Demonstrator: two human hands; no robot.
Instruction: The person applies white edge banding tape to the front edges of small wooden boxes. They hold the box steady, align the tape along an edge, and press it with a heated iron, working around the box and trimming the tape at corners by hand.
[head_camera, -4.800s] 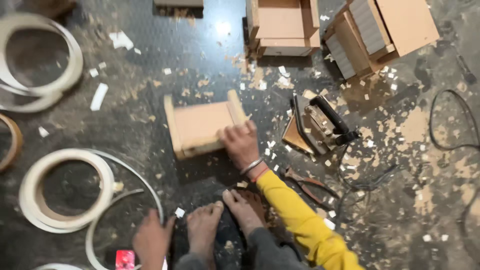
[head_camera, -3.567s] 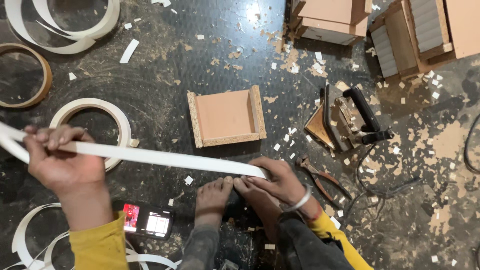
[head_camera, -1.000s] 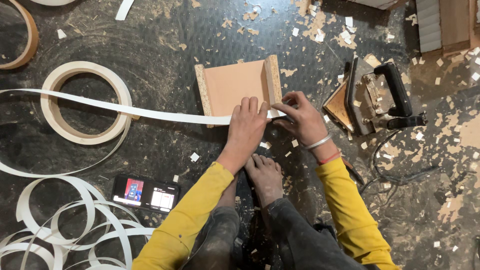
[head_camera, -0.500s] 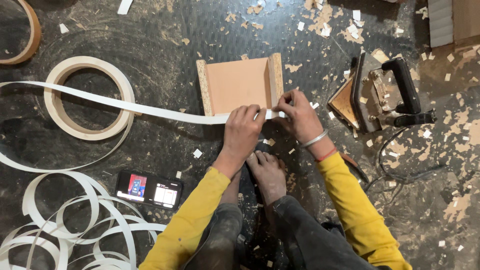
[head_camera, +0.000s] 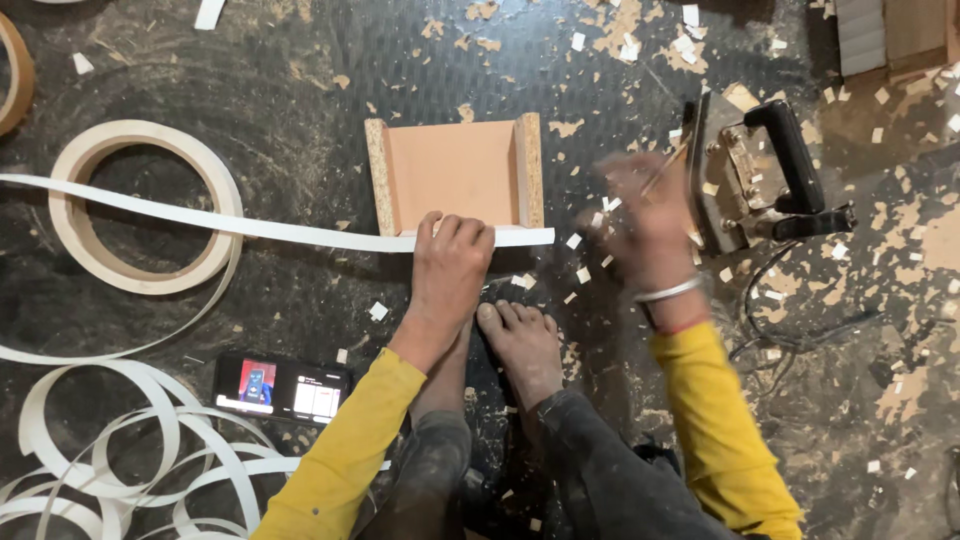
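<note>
A small U-shaped chipboard piece (head_camera: 455, 175) with a pinkish face lies on the dark floor. A long white edge strip (head_camera: 250, 228) runs from the left across its near edge. My left hand (head_camera: 450, 270) presses the strip's end onto that edge, fingers curled over it. My right hand (head_camera: 645, 220) is blurred, off the strip to the right, close to a flat iron (head_camera: 760, 170) with a black handle. A thin stick-like shape shows by its fingers; whether the hand holds it is unclear. My bare feet (head_camera: 520, 340) rest just below the board.
A roll of white edge strip (head_camera: 140, 132) lies at left, with loose white coils (head_camera: 165, 432) at lower left. A phone with a lit screen (head_camera: 280, 385) lies by my left arm. The iron's cord (head_camera: 790, 310) trails at right. Wood chips litter the floor.
My right hand has left the strip's end at the board's corner and swung right toward the iron. My left hand stays pressed on the strip.
</note>
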